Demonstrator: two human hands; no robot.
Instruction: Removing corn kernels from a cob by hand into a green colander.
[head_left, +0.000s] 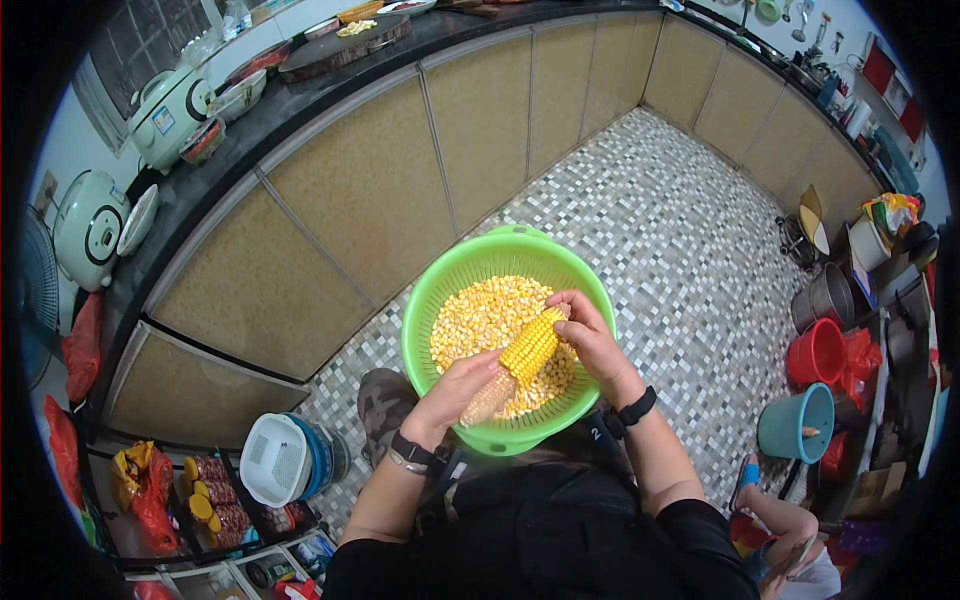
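A light-green plastic colander (421, 300) sits in front of me, holding a heap of loose yellow corn kernels (487, 307). Above the heap, my right hand (596, 345) grips the upper end of a corn ear (534, 346) still covered in kernels. The ear tilts down to the left. My left hand (459, 386) has a bare, pinkish corncob (489, 399) under its fingers. Its fingertips reach the lower end of the ear, where cob and ear meet. Part of the bare cob is hidden by the left hand.
Cabinets (352, 202) run along the left below a dark counter (315, 86) with rice cookers (171, 120) and a round chopping board (345, 49). Stacked basins (276, 459) stand at lower left. A red bucket (816, 352), a teal bucket (795, 424) and another person's leg (780, 514) are on the right.
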